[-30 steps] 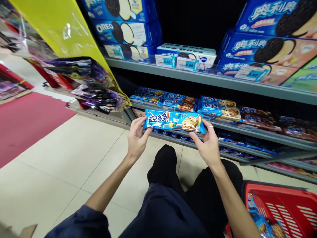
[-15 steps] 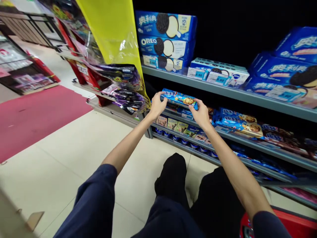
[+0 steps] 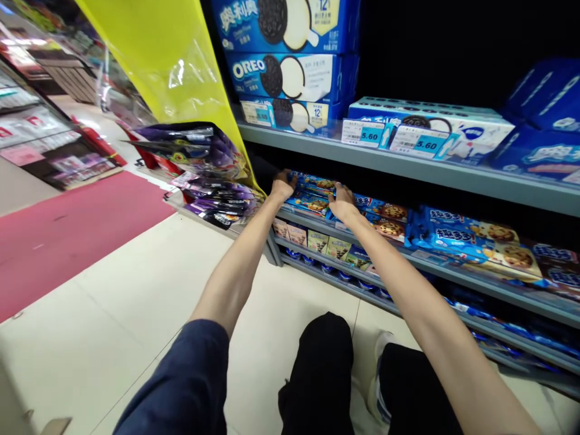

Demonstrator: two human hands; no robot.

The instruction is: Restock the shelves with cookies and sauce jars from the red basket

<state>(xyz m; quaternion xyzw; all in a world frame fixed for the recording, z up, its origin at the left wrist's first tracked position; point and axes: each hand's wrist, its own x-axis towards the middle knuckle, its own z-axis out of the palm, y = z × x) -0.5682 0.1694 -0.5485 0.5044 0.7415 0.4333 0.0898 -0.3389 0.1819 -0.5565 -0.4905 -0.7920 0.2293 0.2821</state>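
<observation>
Both my arms reach forward to the middle shelf (image 3: 453, 275). My left hand (image 3: 281, 184) and my right hand (image 3: 342, 203) grip the two ends of a blue chocolate-chip cookie pack (image 3: 312, 182). The pack rests on top of a stack of like packs (image 3: 312, 204) at the left end of that shelf. More of the same blue packs (image 3: 462, 237) lie in a row to the right. My fingers curl round the pack's ends.
Oreo boxes (image 3: 285, 66) and a white-and-blue box (image 3: 430, 121) stand on the upper shelf with 5.60 price tags (image 3: 362, 133). A yellow bag (image 3: 172, 66) and purple packets (image 3: 212, 175) hang at the left. Small boxes (image 3: 317, 241) fill the lower shelf. Red mat (image 3: 63, 235) lies left.
My hands carried the cookie pack from in front of my knees forward and onto the stack on the middle shelf. The red basket at the lower right has left the view.
</observation>
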